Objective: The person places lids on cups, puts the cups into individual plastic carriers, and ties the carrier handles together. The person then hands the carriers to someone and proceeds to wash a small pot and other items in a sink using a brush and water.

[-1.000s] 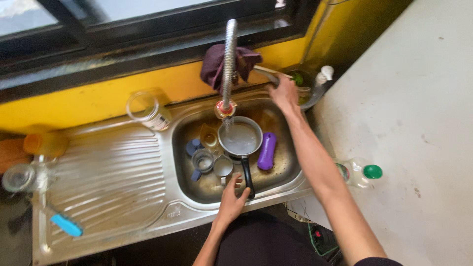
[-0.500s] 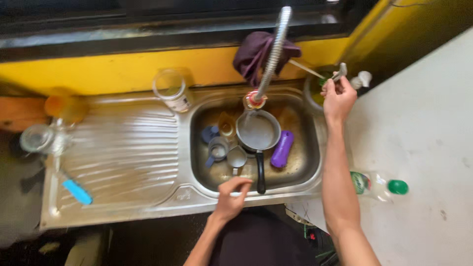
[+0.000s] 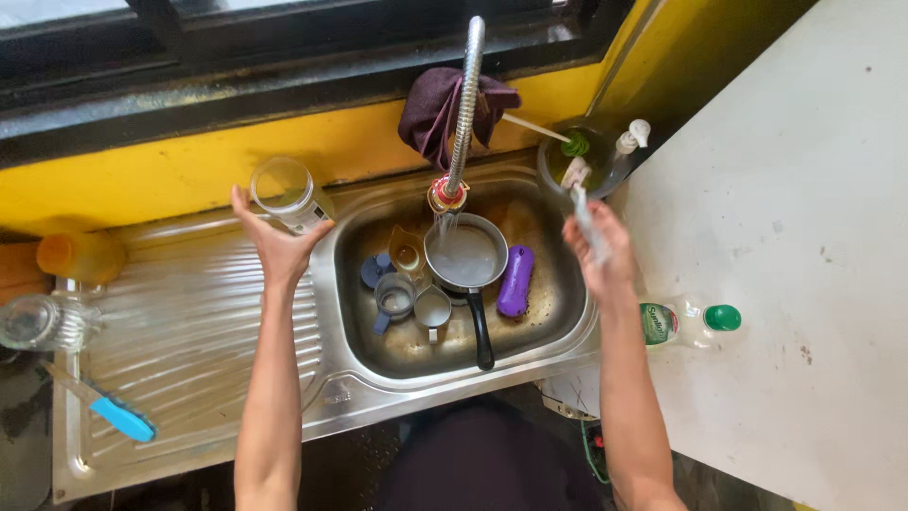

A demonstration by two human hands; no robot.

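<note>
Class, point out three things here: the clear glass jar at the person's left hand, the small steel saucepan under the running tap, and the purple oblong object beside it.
Clear glass jar [image 3: 284, 192], head view, on its rim.
Small steel saucepan [image 3: 463, 256], head view, on its water-filled bowl.
Purple oblong object [image 3: 515, 281], head view, on its middle.

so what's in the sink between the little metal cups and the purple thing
In the head view, the saucepan sits between the metal cups and the purple object, its black handle pointing toward the person.

Two bare forearms, slim and long, no sleeves down to the elbows. Left hand [image 3: 276, 248] and right hand [image 3: 598, 254] bare too: no gloves, rings, watch or bands to be seen. Dark clothing, near black with a purplish cast, over the lap at the bottom edge.
</note>
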